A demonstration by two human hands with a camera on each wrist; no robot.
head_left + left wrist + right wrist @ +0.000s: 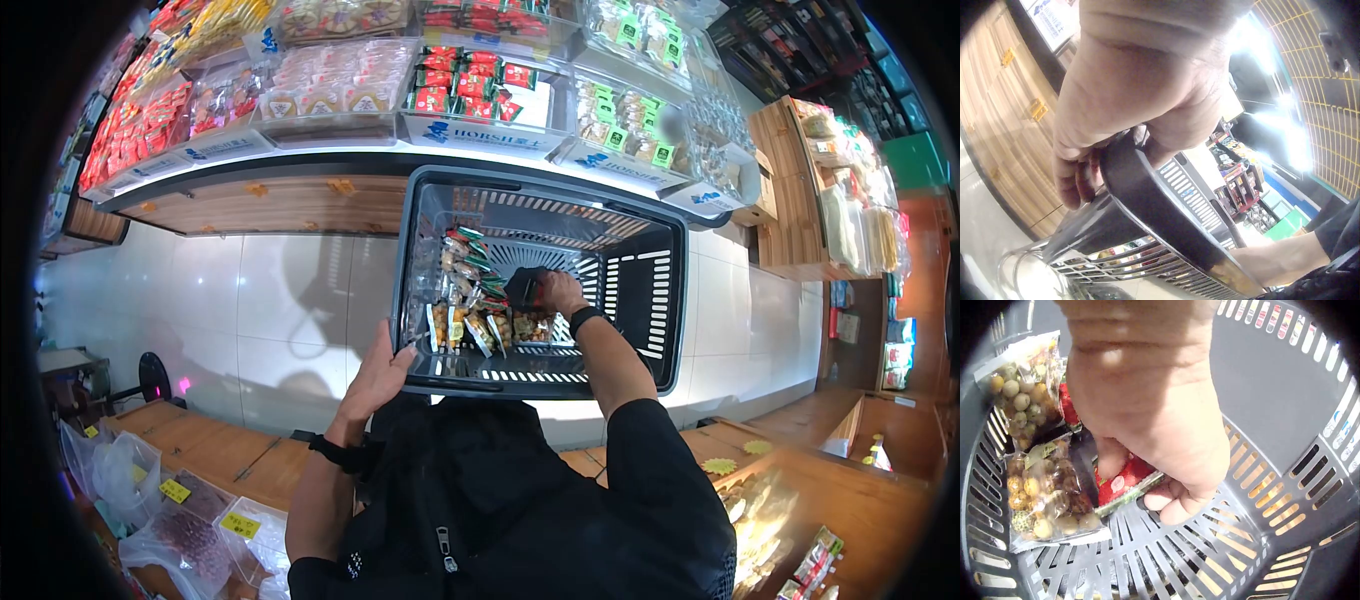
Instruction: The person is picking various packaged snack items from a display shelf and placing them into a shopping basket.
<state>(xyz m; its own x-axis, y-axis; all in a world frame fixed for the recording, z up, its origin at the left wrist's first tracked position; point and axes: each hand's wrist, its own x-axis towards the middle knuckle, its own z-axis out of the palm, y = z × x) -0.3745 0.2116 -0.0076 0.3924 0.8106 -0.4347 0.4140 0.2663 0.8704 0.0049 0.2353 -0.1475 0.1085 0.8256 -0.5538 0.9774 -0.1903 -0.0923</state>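
A dark grey plastic shopping basket (683,290) is in front of the person in the head view. At its left front corner my left hand (378,372) grips the rim, with fingers outside and thumb over the edge, as the left wrist view shows. My right hand (565,292) reaches down inside the basket. In the right wrist view its thumb and fingers pinch a red and green snack packet (1121,482), low over the slotted bottom. Beside that packet lie clear bags of round, mottled snacks (1054,494). More small packets (470,265) line the basket's left side.
Beyond the basket runs a shelf with clear bins of red packets (465,85) and other wrapped snacks. A wooden stand (790,190) with bagged goods is at the right. Low wooden cabinets (215,450) and plastic bags (125,470) stand on the near side, and pale floor tiles (290,290) lie between.
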